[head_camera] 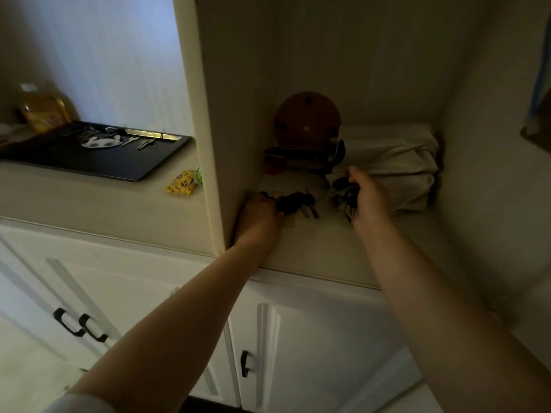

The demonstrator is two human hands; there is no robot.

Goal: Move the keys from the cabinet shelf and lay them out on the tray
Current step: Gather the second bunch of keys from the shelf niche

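Both my hands reach into the dim cabinet shelf [328,248]. My left hand [259,214] grips a dark bunch of keys [296,201] lying near the shelf's left wall, with silver key blades sticking out to the right. My right hand [368,198] is closed around a second key bunch [343,192], with keys dangling under the fingers. The black tray [89,162] sits on the counter to the left. On it lie several keys [143,141] and a white animal-shaped keychain [101,142].
At the back of the shelf stand a brown round object [307,120], a dark strap-like item [304,155] and a folded white cloth bag [396,162]. A yellow packet [180,183] lies on the counter, a yellow bottle [44,108] behind the tray. Cabinet doors with black handles [80,326] are below.
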